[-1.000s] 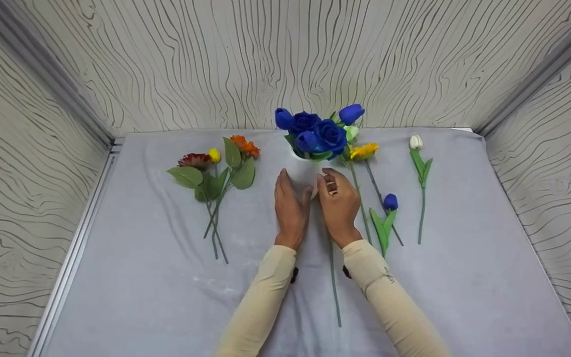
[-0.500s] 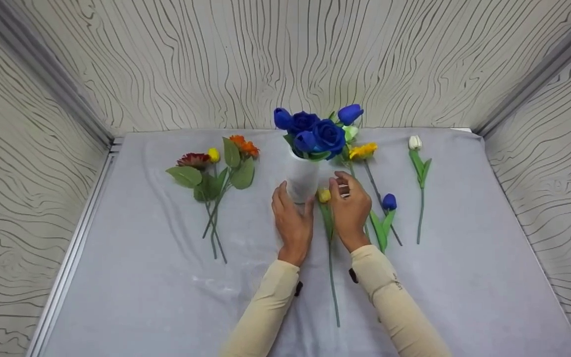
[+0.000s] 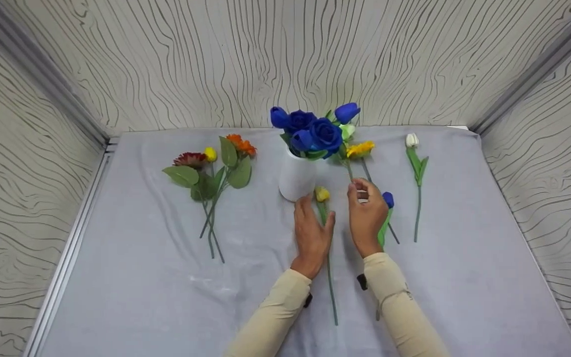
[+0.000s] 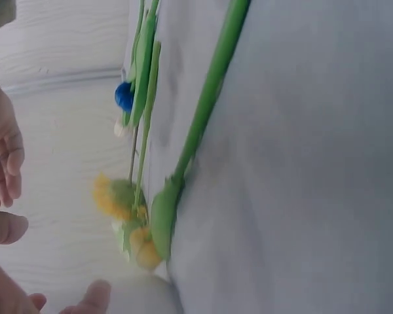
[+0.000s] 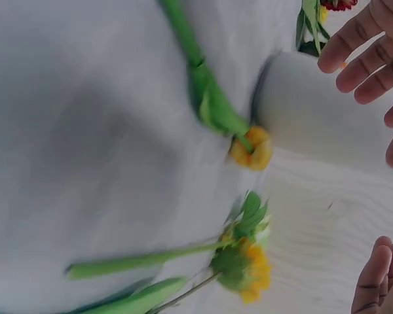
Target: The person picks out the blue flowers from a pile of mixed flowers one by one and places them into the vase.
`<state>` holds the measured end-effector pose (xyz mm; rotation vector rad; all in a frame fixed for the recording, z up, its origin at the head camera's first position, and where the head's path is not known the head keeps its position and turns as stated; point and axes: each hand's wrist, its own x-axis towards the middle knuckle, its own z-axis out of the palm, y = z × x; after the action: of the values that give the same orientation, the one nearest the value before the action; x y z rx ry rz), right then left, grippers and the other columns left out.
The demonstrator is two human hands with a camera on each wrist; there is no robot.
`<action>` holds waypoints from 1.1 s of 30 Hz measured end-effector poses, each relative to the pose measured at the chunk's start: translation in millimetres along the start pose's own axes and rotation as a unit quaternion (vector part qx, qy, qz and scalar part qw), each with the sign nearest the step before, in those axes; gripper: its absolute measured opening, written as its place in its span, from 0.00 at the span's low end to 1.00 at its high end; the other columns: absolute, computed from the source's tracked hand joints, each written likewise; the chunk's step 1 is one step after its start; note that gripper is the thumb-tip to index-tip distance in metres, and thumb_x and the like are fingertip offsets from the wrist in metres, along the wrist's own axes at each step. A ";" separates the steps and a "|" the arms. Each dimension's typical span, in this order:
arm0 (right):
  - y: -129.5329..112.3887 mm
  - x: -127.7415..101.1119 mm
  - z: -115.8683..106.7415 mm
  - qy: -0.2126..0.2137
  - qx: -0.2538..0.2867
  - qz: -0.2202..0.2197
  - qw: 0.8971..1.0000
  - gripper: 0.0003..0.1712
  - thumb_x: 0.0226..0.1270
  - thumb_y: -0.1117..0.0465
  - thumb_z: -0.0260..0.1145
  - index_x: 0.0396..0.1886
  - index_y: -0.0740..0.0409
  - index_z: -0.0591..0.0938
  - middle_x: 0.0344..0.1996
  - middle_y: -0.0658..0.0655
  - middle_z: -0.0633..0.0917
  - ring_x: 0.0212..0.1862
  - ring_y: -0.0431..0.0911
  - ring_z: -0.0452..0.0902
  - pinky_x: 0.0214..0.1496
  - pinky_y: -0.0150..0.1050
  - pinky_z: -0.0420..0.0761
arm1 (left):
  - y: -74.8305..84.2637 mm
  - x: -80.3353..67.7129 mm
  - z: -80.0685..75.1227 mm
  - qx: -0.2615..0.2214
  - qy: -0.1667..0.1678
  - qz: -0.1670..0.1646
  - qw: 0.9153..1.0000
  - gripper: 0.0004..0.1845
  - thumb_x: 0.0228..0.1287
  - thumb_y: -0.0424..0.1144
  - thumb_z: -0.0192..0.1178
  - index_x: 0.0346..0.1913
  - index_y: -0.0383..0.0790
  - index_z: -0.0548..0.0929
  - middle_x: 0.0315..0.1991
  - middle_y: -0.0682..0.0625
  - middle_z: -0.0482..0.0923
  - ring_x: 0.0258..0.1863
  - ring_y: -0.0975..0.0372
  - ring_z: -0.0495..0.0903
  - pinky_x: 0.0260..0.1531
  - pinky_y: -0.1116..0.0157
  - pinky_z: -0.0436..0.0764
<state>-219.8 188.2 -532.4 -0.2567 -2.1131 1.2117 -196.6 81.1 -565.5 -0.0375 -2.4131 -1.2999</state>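
My left hand hovers over the stem of a yellow tulip, its thumb spread from its fingers and nothing held. Just beyond its fingertips stands a white vase with blue roses and blue tulips in it. To the right, my right hand is raised with loosely bent fingers and nothing visible in its grasp. It is above the stems of a yellow sunflower-like bloom and a pale green flower. The right wrist view shows fingers of both hands apart from the flowers.
Left of the vase lie a dark red flower, a yellow bud and an orange flower with crossed stems. A loose blue tulip and a white tulip lie right. Patterned walls enclose the grey cloth.
Both hands have drawn away from the vase, back and to the right. The left hand has let go of it, and the yellow tulip beside it has come into view.
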 end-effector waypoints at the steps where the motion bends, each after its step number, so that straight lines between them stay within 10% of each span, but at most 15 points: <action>1: 3.2 1.0 -3.2 0.006 -0.003 0.002 1.000 0.12 0.64 0.60 0.68 0.44 0.60 0.86 0.35 0.53 0.86 0.33 0.42 0.80 0.35 0.36 0.76 | 1.5 -1.7 1.5 -0.005 -0.008 0.001 1.000 0.31 0.58 0.41 0.69 0.61 0.35 0.69 0.55 0.44 0.69 0.54 0.55 0.71 0.54 0.59 0.72; 17: 48.8 12.7 -51.4 0.048 -0.068 0.083 0.993 0.12 0.61 0.63 0.68 0.43 0.62 0.85 0.34 0.56 0.87 0.31 0.40 0.77 0.34 0.29 0.71 | 17.2 -22.0 27.8 -0.017 -0.088 0.035 0.995 0.30 0.58 0.39 0.69 0.61 0.33 0.70 0.55 0.42 0.70 0.55 0.54 0.72 0.55 0.60 0.72; 33: 86.7 -1.8 -70.3 -0.118 -0.170 0.197 0.958 0.20 0.59 0.63 0.66 0.50 0.67 0.80 0.44 0.67 0.83 0.48 0.59 0.78 0.49 0.53 0.73 | 28.7 -51.9 46.3 -0.039 -0.200 -0.002 0.979 0.28 0.59 0.38 0.67 0.60 0.34 0.71 0.53 0.44 0.72 0.50 0.57 0.75 0.52 0.62 0.74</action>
<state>-186.7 283.2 -580.8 -0.7500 -2.5633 1.1274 -158.2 143.2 -583.8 -0.3471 -2.6851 -1.5093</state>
